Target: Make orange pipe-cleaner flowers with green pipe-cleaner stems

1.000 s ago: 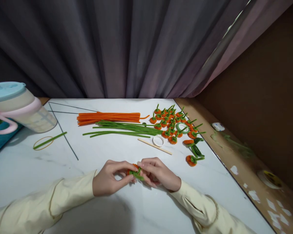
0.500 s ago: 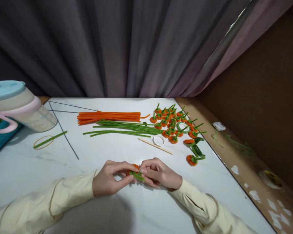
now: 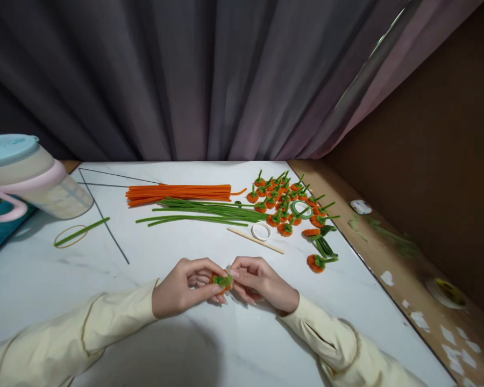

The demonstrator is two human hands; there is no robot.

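Note:
My left hand (image 3: 183, 287) and my right hand (image 3: 260, 282) meet over the white table (image 3: 165, 258), fingertips pinched together. Between them sits a small orange pipe-cleaner pumpkin with a green top (image 3: 222, 280), held by both hands just above the tabletop. Beyond the hands lie a bundle of orange pipe cleaners (image 3: 181, 192) and a bundle of green pipe cleaners (image 3: 210, 212). A cluster of several finished orange pumpkins with green stems (image 3: 286, 204) rests at the far right of the table.
A wooden stick (image 3: 255, 240) and a white tape ring (image 3: 261, 231) lie past my right hand. A pale jug with a blue lid (image 3: 28, 177) stands at the left edge. Thin dark wires (image 3: 105, 220) and a green piece in a rubber band (image 3: 78, 234) lie left.
The green end that stuck out toward the right has been folded in against the orange piece. Both hands shifted slightly closer together and a little away from me.

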